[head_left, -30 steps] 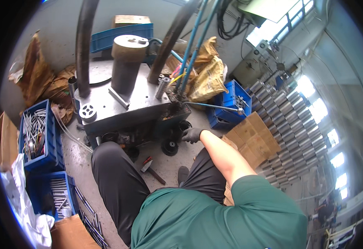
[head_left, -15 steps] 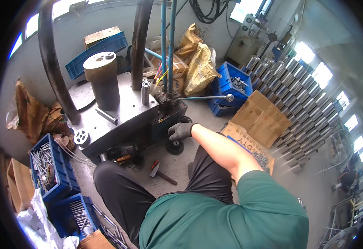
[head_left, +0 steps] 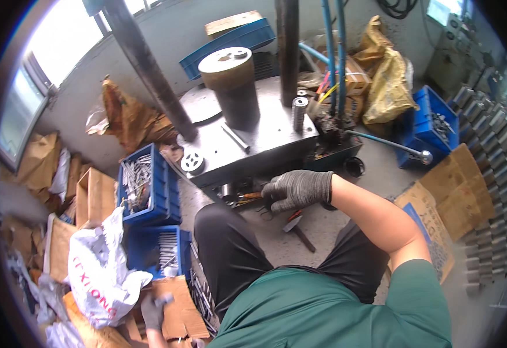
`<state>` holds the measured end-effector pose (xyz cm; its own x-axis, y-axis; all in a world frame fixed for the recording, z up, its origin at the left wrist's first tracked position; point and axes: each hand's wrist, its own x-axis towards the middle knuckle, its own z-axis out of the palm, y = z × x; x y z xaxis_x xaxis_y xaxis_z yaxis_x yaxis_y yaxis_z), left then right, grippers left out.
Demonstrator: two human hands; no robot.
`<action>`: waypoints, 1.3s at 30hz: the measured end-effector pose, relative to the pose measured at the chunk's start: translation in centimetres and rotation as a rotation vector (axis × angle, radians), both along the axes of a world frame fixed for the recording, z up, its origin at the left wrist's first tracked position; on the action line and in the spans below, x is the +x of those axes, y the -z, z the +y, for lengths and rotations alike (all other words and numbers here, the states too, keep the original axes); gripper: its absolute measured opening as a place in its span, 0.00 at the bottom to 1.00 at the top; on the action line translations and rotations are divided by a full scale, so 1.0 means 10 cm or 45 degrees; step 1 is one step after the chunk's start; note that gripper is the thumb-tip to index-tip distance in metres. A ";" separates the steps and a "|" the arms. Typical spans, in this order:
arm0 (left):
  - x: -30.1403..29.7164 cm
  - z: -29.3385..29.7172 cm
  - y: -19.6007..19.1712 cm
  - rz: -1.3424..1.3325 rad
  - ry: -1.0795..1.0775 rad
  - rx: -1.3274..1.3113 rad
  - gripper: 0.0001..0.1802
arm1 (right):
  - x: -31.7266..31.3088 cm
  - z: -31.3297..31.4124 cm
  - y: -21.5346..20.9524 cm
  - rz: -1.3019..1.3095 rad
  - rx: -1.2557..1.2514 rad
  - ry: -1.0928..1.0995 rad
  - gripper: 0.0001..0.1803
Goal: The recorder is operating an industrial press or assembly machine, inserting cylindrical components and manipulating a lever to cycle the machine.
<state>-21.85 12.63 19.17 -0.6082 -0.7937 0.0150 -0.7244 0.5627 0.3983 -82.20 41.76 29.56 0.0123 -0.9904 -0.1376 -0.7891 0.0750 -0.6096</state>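
Near left, the left hand [head_left: 153,311] pinches a metal piece [head_left: 164,299], probably stiff, best held mid-body; whether the right hand [head_left: 297,191] grips anything is unclear.

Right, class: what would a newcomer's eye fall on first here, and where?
Probably the thick dark cylinder standing upright on the metal table, upper middle. Next might come the gloved right hand near the centre, and the rows of stacked metal cylinders along the right. The white bag at lower left, near the left hand, also stands out.
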 end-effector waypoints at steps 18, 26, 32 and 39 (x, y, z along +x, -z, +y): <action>-5.68 1.20 -0.85 1.329 0.647 0.689 0.18 | -0.11 -0.20 0.28 -1.249 -0.298 0.937 0.19; -5.86 0.82 -0.68 1.463 0.546 0.622 0.19 | -0.43 -0.40 0.41 -2.251 -0.366 0.946 0.18; -5.93 0.76 -0.55 1.193 0.470 0.896 0.16 | -0.83 -0.66 0.58 -2.192 -0.847 1.439 0.22; -5.92 0.72 -0.51 1.154 0.272 1.155 0.15 | -1.06 -0.95 0.55 -0.015 -1.198 1.024 0.36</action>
